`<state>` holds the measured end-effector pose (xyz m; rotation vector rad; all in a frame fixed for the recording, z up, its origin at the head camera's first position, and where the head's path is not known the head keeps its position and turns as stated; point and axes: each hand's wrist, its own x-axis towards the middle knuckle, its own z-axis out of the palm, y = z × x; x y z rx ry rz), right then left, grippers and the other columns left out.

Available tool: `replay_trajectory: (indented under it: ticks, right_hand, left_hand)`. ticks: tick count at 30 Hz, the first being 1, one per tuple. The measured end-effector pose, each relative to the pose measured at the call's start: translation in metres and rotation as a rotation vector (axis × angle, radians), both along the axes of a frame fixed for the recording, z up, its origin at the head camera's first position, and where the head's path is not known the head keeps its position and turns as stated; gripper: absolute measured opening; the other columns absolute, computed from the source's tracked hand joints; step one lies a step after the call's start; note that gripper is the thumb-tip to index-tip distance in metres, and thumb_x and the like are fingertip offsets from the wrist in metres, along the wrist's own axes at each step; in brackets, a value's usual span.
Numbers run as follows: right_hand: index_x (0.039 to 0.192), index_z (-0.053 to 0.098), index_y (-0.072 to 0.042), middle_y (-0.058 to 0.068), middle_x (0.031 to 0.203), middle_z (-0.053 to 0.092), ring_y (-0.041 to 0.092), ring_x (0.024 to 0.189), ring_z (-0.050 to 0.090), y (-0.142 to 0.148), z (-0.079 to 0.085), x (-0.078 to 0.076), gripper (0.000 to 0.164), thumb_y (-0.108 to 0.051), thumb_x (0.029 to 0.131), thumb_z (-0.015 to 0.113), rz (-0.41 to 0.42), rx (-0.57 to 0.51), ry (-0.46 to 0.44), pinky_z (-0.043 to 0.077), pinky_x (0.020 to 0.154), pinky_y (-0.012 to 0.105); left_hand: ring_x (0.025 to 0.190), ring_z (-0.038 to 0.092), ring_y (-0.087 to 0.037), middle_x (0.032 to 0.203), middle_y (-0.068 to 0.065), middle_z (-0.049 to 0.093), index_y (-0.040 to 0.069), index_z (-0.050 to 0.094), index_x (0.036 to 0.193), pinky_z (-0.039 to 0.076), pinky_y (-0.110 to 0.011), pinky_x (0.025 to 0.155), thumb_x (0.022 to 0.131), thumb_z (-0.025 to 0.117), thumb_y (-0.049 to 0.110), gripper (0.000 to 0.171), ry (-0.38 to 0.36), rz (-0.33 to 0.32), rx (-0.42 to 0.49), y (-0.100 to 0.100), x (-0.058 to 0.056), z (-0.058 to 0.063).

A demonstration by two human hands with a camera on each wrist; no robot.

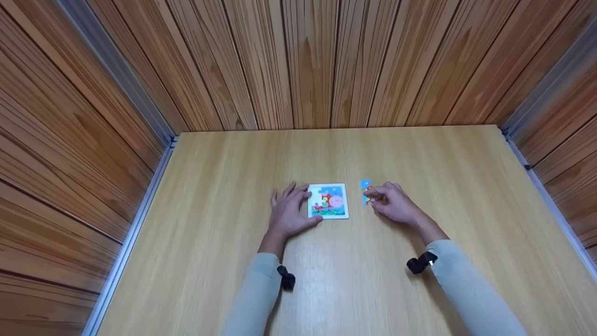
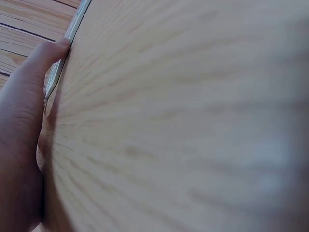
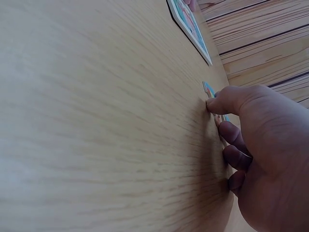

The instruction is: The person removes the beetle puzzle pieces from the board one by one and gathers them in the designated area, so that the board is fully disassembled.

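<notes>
A square picture puzzle in a white frame lies on the table, partly filled with a pink, red and blue cartoon picture. My left hand holds it at the left side, thumb along the near edge and a fingertip at the upper left. In the left wrist view the thumb presses the frame's rim. To the right, my right hand pinches a small colourful puzzle piece low over the table, its other fingers curled. Fingertips hide most of it. A blue piece lies just beyond them.
The wooden table spreads around both hands. Wood-plank walls stand at the back and both sides, with metal strips along the table's side edges. A small black camera sits on each wrist.
</notes>
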<state>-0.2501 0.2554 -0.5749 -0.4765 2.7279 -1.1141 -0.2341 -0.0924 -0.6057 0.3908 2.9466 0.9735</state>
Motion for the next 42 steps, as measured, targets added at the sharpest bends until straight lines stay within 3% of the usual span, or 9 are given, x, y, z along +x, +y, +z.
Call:
replay_trajectory:
  ticks: [16, 22, 31, 42]
  right_hand:
    - [0.139, 0.078, -0.008, 0.018, 0.12, 0.066, 0.028, 0.112, 0.049, -0.006, 0.011, 0.001, 0.034, -0.007, 0.105, 0.075, 0.025, -0.009, 0.001, 0.038, 0.09, 0.034]
    - [0.139, 0.077, -0.011, 0.016, 0.119, 0.063, 0.031, 0.12, 0.05, -0.019, 0.018, 0.003, 0.033, -0.007, 0.106, 0.074, 0.034, -0.004, -0.02, 0.042, 0.093, 0.036]
    - [0.137, 0.078, -0.012, 0.014, 0.115, 0.063, 0.031, 0.119, 0.05, -0.04, 0.022, 0.004, 0.032, -0.009, 0.106, 0.074, 0.082, 0.015, 0.011, 0.043, 0.094, 0.037]
    - [0.139, 0.079, -0.016, 0.013, 0.119, 0.062, 0.027, 0.111, 0.051, -0.064, 0.023, 0.004, 0.031, -0.015, 0.108, 0.074, 0.121, 0.035, -0.023, 0.043, 0.092, 0.037]
  left_hand:
    - [0.176, 0.029, -0.037, 0.179, 0.002, 0.05, 0.022, 0.066, 0.155, 0.004, -0.079, 0.14, 0.086, 0.084, 0.066, 0.084, -0.016, -0.006, -0.004, 0.0, -0.001, 0.0]
    - [0.176, 0.028, -0.037, 0.18, 0.002, 0.048, 0.024, 0.064, 0.159, 0.004, -0.08, 0.139, 0.087, 0.082, 0.068, 0.086, -0.022, -0.019, -0.022, -0.001, 0.0, 0.0]
    - [0.176, 0.026, -0.038, 0.181, 0.001, 0.047, 0.027, 0.061, 0.163, 0.004, -0.081, 0.139, 0.088, 0.08, 0.071, 0.089, -0.022, -0.029, -0.027, -0.002, 0.0, 0.0]
    - [0.177, 0.025, -0.038, 0.18, 0.002, 0.048, 0.026, 0.061, 0.164, 0.006, -0.083, 0.137, 0.087, 0.083, 0.074, 0.093, -0.024, -0.035, -0.04, -0.002, -0.002, 0.0]
